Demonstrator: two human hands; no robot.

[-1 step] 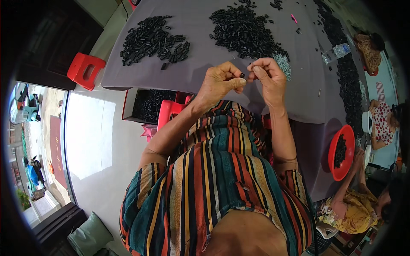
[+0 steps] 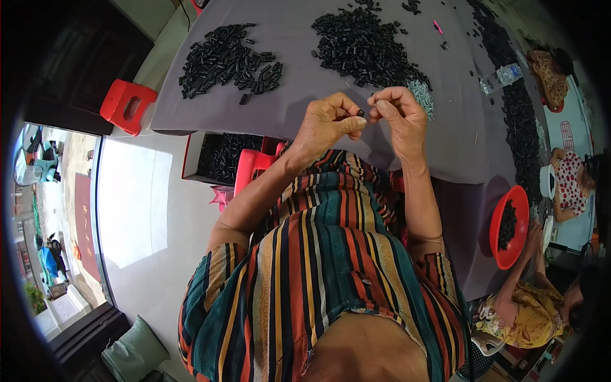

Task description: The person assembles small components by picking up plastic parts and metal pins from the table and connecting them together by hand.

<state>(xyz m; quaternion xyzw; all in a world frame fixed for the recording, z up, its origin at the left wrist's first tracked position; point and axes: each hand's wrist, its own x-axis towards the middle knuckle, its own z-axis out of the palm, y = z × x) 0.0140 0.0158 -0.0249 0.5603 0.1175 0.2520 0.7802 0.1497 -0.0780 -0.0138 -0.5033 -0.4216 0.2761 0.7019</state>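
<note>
Above the near edge of the grey-covered table, my left hand (image 2: 334, 122) pinches a small black plastic piece (image 2: 361, 113) between thumb and fingers. Close beside it on the right, my right hand (image 2: 402, 118) is closed in a pinch; whatever it holds is too small to make out. The two hands are slightly apart. Just beyond them lies a large heap of small black cylindrical pieces (image 2: 359, 48). A small pile of pale green bits (image 2: 420, 95) sits by the right hand, partly covered by it.
Another black heap (image 2: 223, 60) lies on the left of the table (image 2: 293, 76). Below the edge is a box of black pieces (image 2: 226, 159) beside a red stool (image 2: 251, 169). Right: a clear plastic bottle (image 2: 501, 79), a red basin (image 2: 499, 219), and several people beyond.
</note>
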